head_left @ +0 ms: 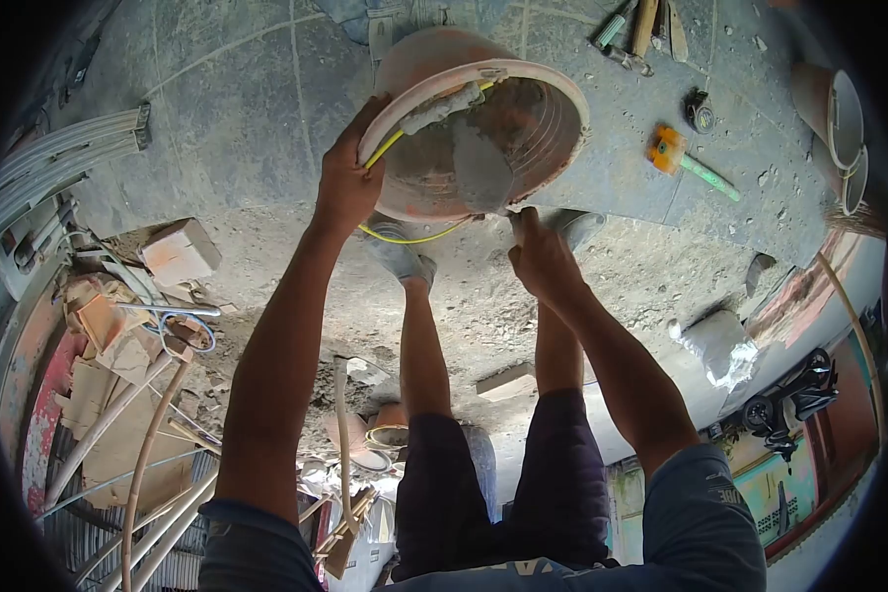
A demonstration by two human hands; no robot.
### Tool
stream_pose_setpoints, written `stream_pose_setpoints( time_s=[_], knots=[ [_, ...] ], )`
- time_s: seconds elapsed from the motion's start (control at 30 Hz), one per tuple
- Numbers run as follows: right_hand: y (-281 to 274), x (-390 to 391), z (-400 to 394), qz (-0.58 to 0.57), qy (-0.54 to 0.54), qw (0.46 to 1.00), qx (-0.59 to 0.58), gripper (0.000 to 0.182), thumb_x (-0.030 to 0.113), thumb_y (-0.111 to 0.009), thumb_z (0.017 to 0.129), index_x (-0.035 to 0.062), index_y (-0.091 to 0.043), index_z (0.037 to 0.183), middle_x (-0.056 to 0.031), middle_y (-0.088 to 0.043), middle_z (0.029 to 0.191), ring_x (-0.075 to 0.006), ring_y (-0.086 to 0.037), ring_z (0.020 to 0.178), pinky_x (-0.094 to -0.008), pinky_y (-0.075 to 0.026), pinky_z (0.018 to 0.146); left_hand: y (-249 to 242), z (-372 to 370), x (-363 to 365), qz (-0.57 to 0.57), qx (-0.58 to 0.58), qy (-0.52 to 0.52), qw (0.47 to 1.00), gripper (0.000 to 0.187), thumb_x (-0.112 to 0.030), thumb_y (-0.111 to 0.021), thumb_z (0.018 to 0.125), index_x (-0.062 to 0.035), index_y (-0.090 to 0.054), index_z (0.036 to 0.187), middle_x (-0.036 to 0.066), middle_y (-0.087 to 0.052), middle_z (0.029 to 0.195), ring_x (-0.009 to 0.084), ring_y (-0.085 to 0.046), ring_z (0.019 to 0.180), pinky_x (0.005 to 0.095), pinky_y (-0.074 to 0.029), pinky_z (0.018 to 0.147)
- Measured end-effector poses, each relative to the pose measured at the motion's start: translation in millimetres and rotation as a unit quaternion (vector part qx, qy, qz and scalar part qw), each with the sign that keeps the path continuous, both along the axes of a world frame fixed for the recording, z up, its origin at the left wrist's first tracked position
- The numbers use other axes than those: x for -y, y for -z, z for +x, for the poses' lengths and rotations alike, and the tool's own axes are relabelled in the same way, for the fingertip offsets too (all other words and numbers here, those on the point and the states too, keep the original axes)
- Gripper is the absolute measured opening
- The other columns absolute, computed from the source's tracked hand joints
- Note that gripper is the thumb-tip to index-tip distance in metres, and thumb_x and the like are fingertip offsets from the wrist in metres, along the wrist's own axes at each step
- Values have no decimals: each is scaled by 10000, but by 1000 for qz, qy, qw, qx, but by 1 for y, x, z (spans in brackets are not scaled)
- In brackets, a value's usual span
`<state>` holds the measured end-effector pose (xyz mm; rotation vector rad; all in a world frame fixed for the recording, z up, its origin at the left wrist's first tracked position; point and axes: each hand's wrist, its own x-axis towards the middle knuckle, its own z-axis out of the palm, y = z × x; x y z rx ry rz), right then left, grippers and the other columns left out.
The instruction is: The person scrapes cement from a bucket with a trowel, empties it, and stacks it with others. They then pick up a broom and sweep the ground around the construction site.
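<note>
Bucket point(434, 57) tips toward the feet point(405, 259), its rim pinched by the left hand point(350, 185), while the right hand point(545, 257) grips what seems a trowel point(480, 168) inside; just 1 hand steadying it risks rolling.

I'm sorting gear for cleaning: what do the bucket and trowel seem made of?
Bucket: probably plastic, dull and smeared, judging by its thick rim and ringed inner wall.
Trowel: blade likely metal, flat and dull grey, though possible residue leaves this open.
</note>
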<state>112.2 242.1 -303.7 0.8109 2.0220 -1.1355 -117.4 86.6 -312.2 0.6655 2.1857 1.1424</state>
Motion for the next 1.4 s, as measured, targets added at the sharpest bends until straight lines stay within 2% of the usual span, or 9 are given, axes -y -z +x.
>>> stream_pose_setpoints(
  time_s=[0.3,0.37,0.53,0.7,0.87,1.03,1.13,1.23,1.4],
  knots=[
    [37,42,-2,-65,57,989,123,348,81,-505,778,-24,-321,1054,-358,-566,915,-501,-572,856,-521,-472,788,-5,16,-21,45,20,-16,999,571,140,-498,738,-80,-492,1265,137,-448,1335,276,-397,1262,351,-355,1024],
    [22,73,-32,-230,235,935,131,392,66,-522,779,-51,-264,1051,-226,-567,741,-264,-615,534,-376,-519,422,3,16,-15,47,34,-31,998,580,145,-490,731,-81,-493,1265,142,-450,1332,272,-400,1261,351,-353,1024],
    [-3,101,-62,-377,387,831,133,419,34,-493,749,-63,-263,1085,-175,-539,718,-225,-589,510,-356,-501,430,1,16,-15,31,12,16,999,617,149,-482,721,-71,-451,1296,152,-458,1323,266,-408,1256,350,-352,1025],
    [3,39,-23,-81,60,995,-6,464,60,-513,765,14,-299,1174,-311,-588,801,-434,-615,706,-494,-509,600,4,17,-1,1,29,-31,999,619,131,-485,734,-38,-393,1322,152,-449,1329,298,-402,1255,355,-347,1027],
    [4,-47,13,114,-14,988,104,203,106,-467,837,33,-355,989,-300,-597,842,-473,-591,803,-523,-474,734,-2,20,-15,21,16,-46,999,607,127,-493,725,-91,-458,1290,155,-435,1339,302,-377,1271,370,-352,1025],
    [30,31,4,-40,33,993,110,390,103,-540,779,-23,-310,1068,-387,-545,943,-517,-554,869,-527,-464,790,-2,29,-27,52,-25,-25,998,574,112,-517,730,-102,-498,1263,165,-441,1332,308,-416,1241,360,-393,990],
    [1,78,-50,-336,313,875,152,430,65,-498,767,-38,-267,1115,-191,-551,727,-219,-590,526,-357,-502,432,0,26,-30,43,13,-79,996,572,118,-508,733,-96,-496,1263,167,-444,1329,313,-425,1232,369,-395,987],
    [-17,69,-59,-397,333,846,125,421,55,-480,754,-24,-299,1126,-139,-520,686,-216,-582,551,-367,-504,467,4,18,-30,39,19,-59,997,593,123,-497,729,-110,-483,1275,184,-434,1330,331,-425,1226,368,-402,979],
    [-34,-36,-18,48,-38,997,44,320,78,-537,782,33,-365,1048,-301,-584,790,-480,-573,769,-536,-476,686,-12,11,-38,3,-14,-8,1000,684,134,-498,693,-168,-451,1305,233,-394,1334,385,-421,1200,396,-418,968]
  ],
)
